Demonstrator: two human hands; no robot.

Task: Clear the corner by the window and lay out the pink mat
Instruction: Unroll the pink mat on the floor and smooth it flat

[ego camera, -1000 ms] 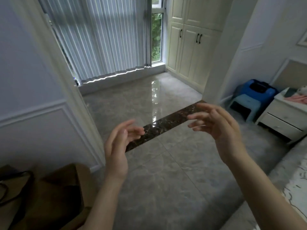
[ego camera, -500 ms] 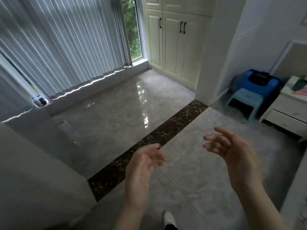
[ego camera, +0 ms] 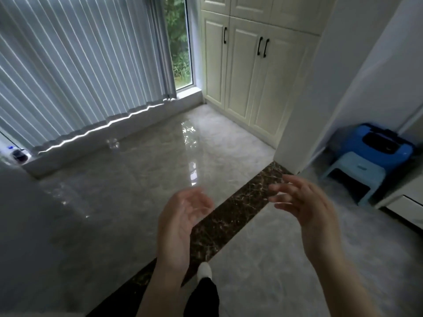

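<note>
My left hand (ego camera: pixel 180 220) and my right hand (ego camera: pixel 302 202) are raised in front of me, palms facing each other, fingers loosely bent, holding nothing. They hover over a dark marble threshold strip (ego camera: pixel 231 216) in the floor. Beyond it lies the glossy grey tiled floor (ego camera: pixel 142 170) of the corner by the window (ego camera: pixel 179 42). No pink mat is in view. My foot in a white sock (ego camera: pixel 204 269) steps onto the strip.
Vertical blinds (ego camera: pixel 75 65) cover most of the window. Cream cupboards (ego camera: pixel 249 69) line the right of the corner. A white pillar (ego camera: pixel 306 88) stands at the strip's right end. A blue suitcase (ego camera: pixel 380 145) and a light blue stool (ego camera: pixel 354 175) sit at the right.
I have walked forward toward the window corner; the threshold strip is now under my hands and my foot has come onto it. Both hands stay raised and hold nothing.
</note>
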